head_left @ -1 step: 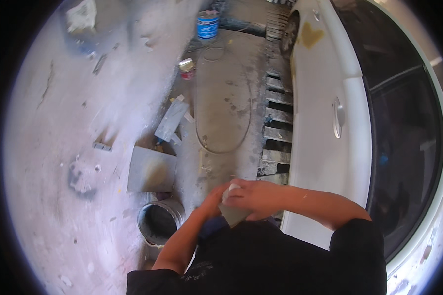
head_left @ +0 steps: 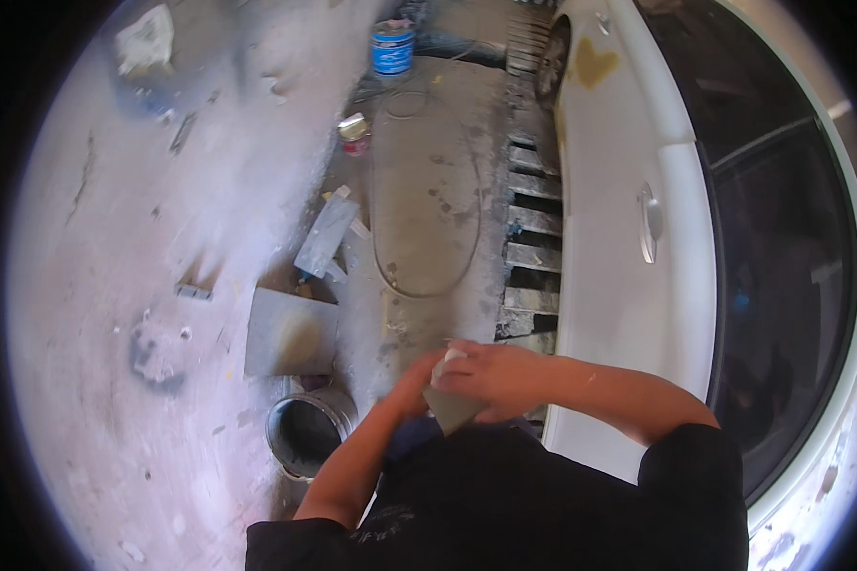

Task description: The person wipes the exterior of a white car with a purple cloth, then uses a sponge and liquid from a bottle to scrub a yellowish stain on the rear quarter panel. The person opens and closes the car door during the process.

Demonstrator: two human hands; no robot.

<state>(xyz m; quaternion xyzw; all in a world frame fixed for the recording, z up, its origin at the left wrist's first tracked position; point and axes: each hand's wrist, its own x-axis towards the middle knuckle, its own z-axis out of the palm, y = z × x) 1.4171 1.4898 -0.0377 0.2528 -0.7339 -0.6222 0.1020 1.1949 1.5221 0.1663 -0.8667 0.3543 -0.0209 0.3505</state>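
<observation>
Close in front of my body, my two hands meet over a grey-green sheet (head_left: 451, 410) that looks like sandpaper. A small white block-like piece (head_left: 454, 356) shows between the fingers at its upper end. My right hand (head_left: 505, 379) lies across the top with its fingers curled over the white piece and the sheet. On the left side my left hand (head_left: 413, 388) is closed against the same bundle, its fingers mostly hidden. One corner of the sheet points down toward my black shirt.
A white car (head_left: 619, 276) with a yellowish patch (head_left: 595, 64) stands along the right. Wooden slats (head_left: 533, 257) run beside it. To the left are a bucket (head_left: 348, 409), a grey board (head_left: 267, 333), a putty can (head_left: 354, 135) and a blue can (head_left: 392, 52). A hose (head_left: 476, 219) loops over the floor.
The surroundings have shifted slightly left in the picture. My hands keep nearly the same place and grip.
</observation>
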